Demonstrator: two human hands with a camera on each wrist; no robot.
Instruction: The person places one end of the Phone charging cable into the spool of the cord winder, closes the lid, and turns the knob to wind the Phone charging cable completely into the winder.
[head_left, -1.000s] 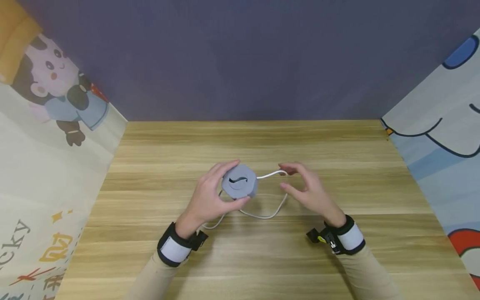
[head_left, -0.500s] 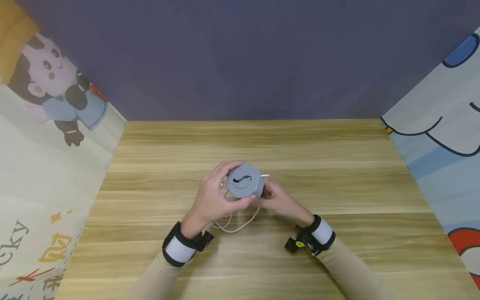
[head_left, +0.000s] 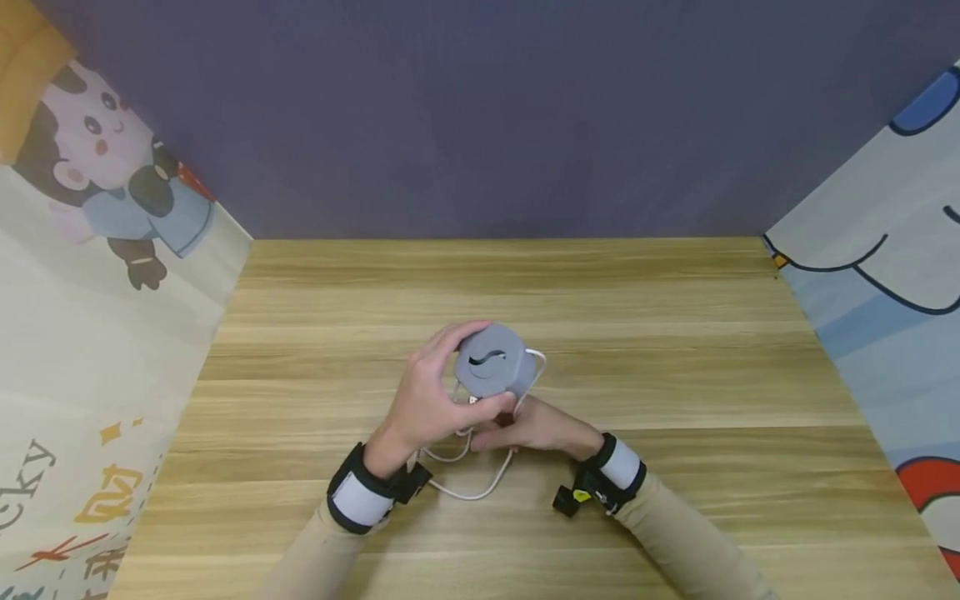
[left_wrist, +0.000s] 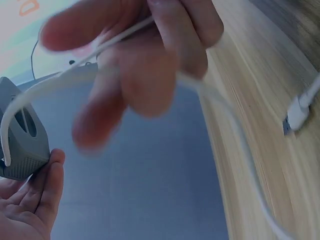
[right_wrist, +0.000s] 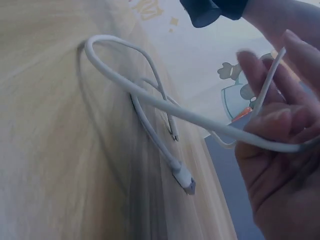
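Observation:
My left hand (head_left: 423,400) grips a grey, many-sided cable winder (head_left: 491,362) with an S-shaped slot on top, fingers on the far side and thumb on the near side. From its right side a white USB cable (head_left: 540,371) leaves and bends down to my right hand (head_left: 543,427), just below. The right fingers (left_wrist: 147,85) are curled with the cable running through them, in the left wrist view. The rest of the cable (right_wrist: 150,97) loops down over the tabletop, and its USB plug (right_wrist: 184,180) hangs or lies near the wood; which, I cannot tell.
The wooden tabletop (head_left: 675,350) lies under both hands. A dark blue-grey panel (head_left: 487,125) stands along its back edge. Printed cartoon panels flank it at left (head_left: 112,275) and right (head_left: 885,275). Each wrist wears a strap with a small camera.
My right hand has come in from the right to the cable winder, then dropped slightly below it, drawing the cable down along the side. The left hand and winder have shifted slightly right.

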